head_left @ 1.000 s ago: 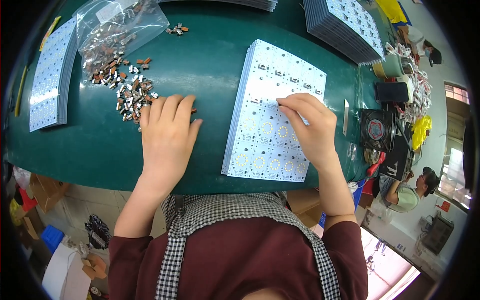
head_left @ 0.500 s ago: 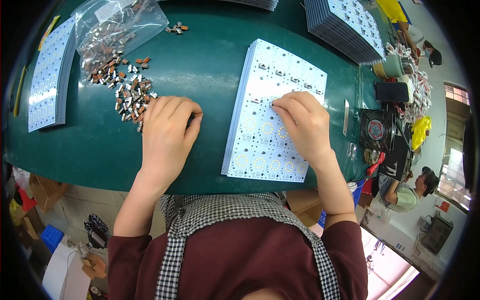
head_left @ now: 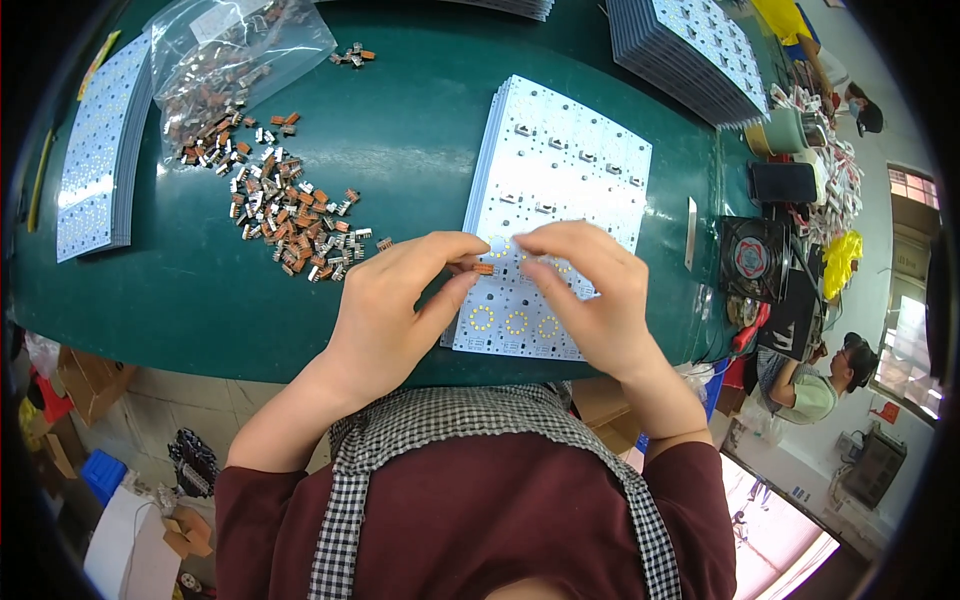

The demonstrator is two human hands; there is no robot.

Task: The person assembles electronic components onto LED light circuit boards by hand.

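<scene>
"While both hands are over the work, what does the left hand (head_left: 385, 305) have in its grip?"

"One small orange electronic component (head_left: 484, 269), pinched between thumb and index finger."

"Where exactly is that component?"

"Over the left part of the white LED circuit panel (head_left: 530, 172), the top one of its stack. Whether it touches the surface, one cannot tell from this angle."

"And the right hand (head_left: 598, 300)?"

"It hovers above the same panel, just beside the component, its thumb and forefinger parted, the grip loose."

"What does the panel carry?"

"Rings of yellow LEDs (head_left: 517, 322) in the rows nearest the person, and small metal-cased parts (head_left: 587, 156) standing in the farther rows."

"What is to the left?"

"On the green tabletop (head_left: 420, 110), a loose heap of similar components (head_left: 305, 225) spreads near the left hand. It reaches a clear plastic bag (head_left: 295, 45) with more inside, and farther left is another panel stack (head_left: 95, 150)."
</scene>
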